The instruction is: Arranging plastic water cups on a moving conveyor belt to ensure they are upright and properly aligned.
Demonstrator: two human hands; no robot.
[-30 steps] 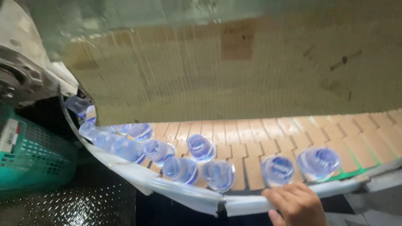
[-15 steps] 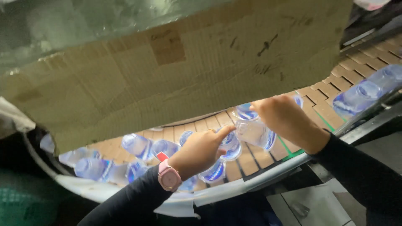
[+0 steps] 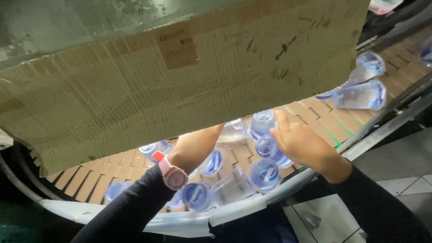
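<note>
Small water bottles (image 3: 264, 173) judged light, smooth, easily toppled; best gripped at cap. Right hand (image 3: 302, 143) spread, touching bottles. Left hand (image 3: 198, 146) hidden behind cardboard (image 3: 180, 85); grip untellable.

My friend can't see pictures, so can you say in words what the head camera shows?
Two hands reach among clear plastic water cups with blue lids crowded on a tan slatted conveyor. The right hand touches the cups; the left hand is hidden under a big cardboard sheet, showing only a wrist with a pink watch.
</note>
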